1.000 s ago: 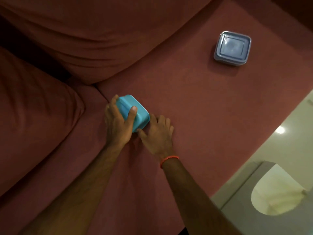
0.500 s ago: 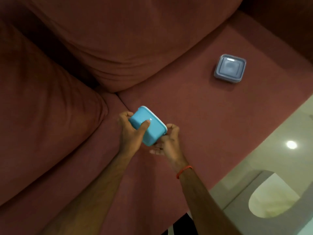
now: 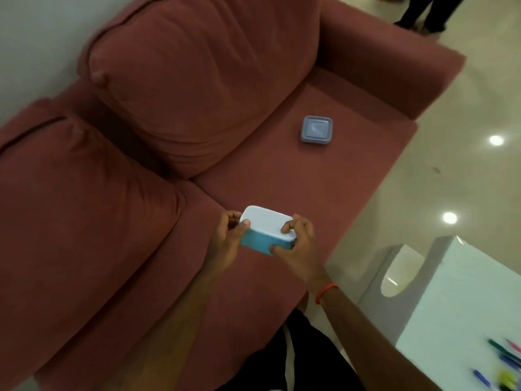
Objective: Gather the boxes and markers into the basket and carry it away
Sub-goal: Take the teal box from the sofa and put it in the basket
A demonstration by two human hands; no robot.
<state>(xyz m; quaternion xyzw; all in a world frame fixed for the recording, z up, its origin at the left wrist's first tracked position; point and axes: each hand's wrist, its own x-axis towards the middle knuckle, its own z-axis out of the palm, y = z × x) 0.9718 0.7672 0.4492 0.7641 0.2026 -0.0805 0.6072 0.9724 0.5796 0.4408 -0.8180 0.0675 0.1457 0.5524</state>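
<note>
The blue box was held up off the sofa, between the two hands, with its white lid on top. Its left end was gripped by the left hand, with the thumb on the lid edge. Its right end was pinched by the right hand, with fingers curled over the lid and the thumb on the blue side.

A second before, the box had been lying on the seat with its blue side up. Only the left hand had been wrapped round it then, and the right hand had been laid flat beside it. Now it had been picked up and turned over. So one box looked ready to be taken to the basket, but no basket could be seen.

A grey box was left on the seat, well beyond the hands and a bit to the right. Markers were seen, blurred, on a white table to the right of the right arm. These were judged still to be gathered.

No words or labels could be read on the boxes or the markers.
</note>
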